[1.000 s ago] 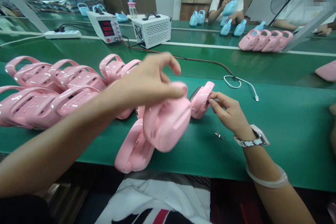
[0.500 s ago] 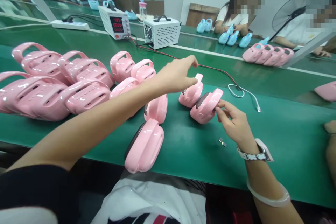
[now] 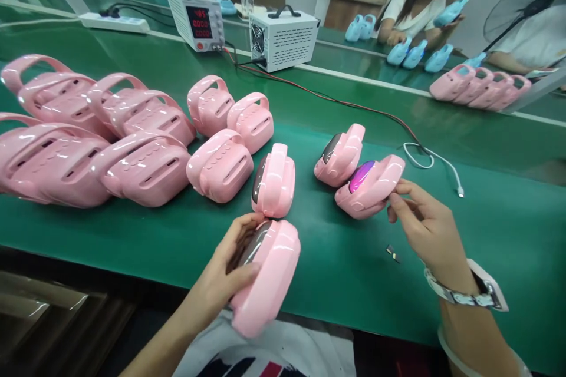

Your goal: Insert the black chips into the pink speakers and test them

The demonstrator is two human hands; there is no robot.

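Note:
My left hand (image 3: pixel 225 271) is closed around the nearest pink portable speaker (image 3: pixel 274 280), at the bench's front edge, fingers over its dark front and thumb along its side. To the right, my right hand (image 3: pixel 427 227) pinches the back edge of another pink speaker (image 3: pixel 375 191), whose front glows purple. Behind that lit one stands a dark-fronted pink speaker (image 3: pixel 340 156). Just beyond my left hand is one more pink speaker (image 3: pixel 283 182), seen end-on. Small dark flat pieces (image 3: pixel 392 254), like memory cards, lie on the green bench below my right hand.
Several pink speakers (image 3: pixel 145 168) stand in rows at the left. A power supply (image 3: pixel 197 20) with red digits and a second white box (image 3: pixel 283 38) stand behind. A white cable (image 3: pixel 437 165) lies at right. Across the bench, a person (image 3: pixel 413 17) handles blue speakers.
My left hand has come back from over the far speakers and taken hold of the nearest one, which now tilts. The front of the speaker at my right hand has lit up purple.

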